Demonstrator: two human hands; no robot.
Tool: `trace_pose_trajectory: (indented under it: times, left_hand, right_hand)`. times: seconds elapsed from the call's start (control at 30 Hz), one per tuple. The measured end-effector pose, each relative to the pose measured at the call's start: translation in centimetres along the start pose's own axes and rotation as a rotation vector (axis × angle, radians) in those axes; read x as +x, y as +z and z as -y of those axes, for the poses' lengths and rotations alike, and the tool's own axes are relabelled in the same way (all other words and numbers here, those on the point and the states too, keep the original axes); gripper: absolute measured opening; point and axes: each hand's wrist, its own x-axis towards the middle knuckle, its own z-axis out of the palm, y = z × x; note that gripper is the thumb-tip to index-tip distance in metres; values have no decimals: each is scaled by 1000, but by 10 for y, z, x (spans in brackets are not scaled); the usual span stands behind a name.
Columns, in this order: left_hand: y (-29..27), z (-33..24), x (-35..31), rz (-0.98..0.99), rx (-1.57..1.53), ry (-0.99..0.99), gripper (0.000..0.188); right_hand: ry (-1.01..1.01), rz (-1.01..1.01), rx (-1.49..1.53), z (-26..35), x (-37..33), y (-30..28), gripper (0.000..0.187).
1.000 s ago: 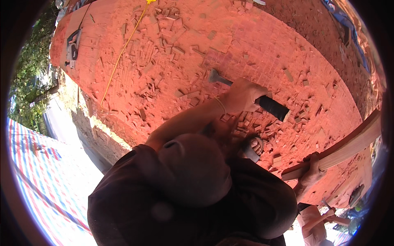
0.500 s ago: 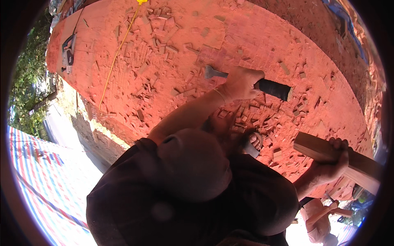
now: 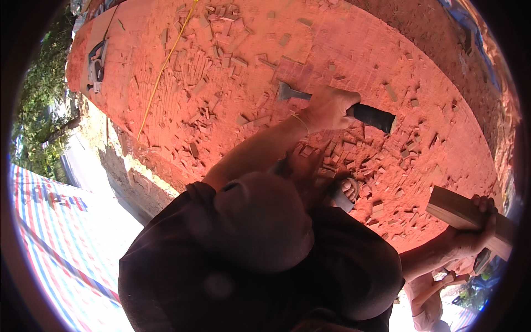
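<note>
My left hand (image 3: 332, 108) is closed around a chisel (image 3: 373, 117) lying almost level over a reddish wooden surface (image 3: 310, 55). The chisel's flat metal blade (image 3: 286, 92) points left, and its black-wrapped handle sticks out to the right of the fist. At the right, my right hand (image 3: 479, 235) grips a thick squared block of wood (image 3: 451, 207), held raised and away from the chisel. Small chips and cut wood pieces (image 3: 354, 157) lie scattered beneath and around the chisel. Part of the block's far end is lost at the picture's dark rim.
A power tool (image 3: 95, 67) with a cord rests at the far left. A yellow cord (image 3: 163, 69) runs across the wood. My foot (image 3: 347, 191) stands among chips. Another person (image 3: 426, 299) works at lower right. Striped sheeting (image 3: 50, 221) spreads at lower left.
My right hand has swung the wooden block outward to the right and slightly down. My left hand keeps its hold on the chisel, nearly in place. The whole view has shifted slightly.
</note>
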Motion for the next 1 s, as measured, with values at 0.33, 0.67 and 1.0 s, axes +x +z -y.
trace_pose_trajectory:
  times: [0.33, 0.67, 1.0]
  left_hand:
    - [11, 7, -1, 33, 74, 41, 24]
    - [3, 9, -8, 40, 79, 3, 26]
    - [-19, -2, -28, 36, -46, 62, 26]
  right_hand:
    - [247, 359, -663, -94, -55, -111, 19]
    - [564, 380, -775, -122, -84, -18, 22]
    - [449, 126, -677, -95, -76, -119, 14]
